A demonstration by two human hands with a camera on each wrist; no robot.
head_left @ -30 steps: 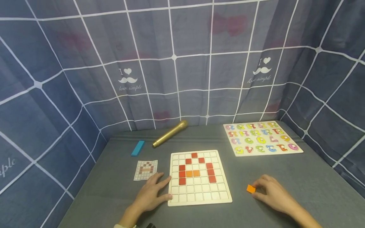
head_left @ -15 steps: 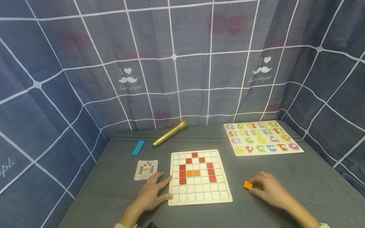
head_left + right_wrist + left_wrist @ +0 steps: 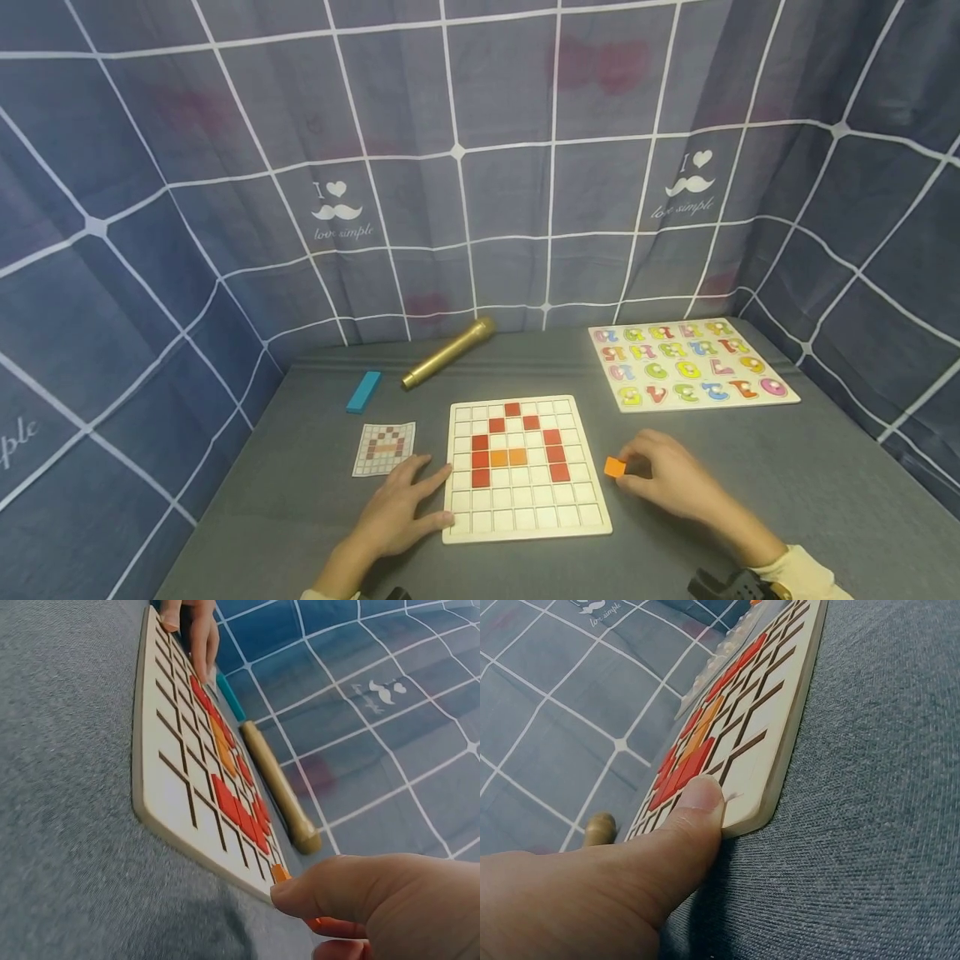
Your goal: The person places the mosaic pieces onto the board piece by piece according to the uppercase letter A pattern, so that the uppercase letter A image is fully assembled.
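Observation:
A cream wooden grid board lies flat in the head view, with red tiles and two orange tiles set in its squares. At its left edge rests my left hand, fingers spread and relaxed. The left wrist view shows that thumb on the board's corner. Just off the board's right edge, my right hand pinches a small orange square tile between thumb and fingers. In the right wrist view the tile is partly hidden behind the thumb.
A paper card with a printed tile pattern lies left of the board. Behind it are a blue bar and a gold microphone-shaped stick. A number puzzle board lies back right. A gridded curtain surrounds the table.
My right hand has moved left and away from me, bringing the orange tile close to the board's right edge. The left hand has stayed in place.

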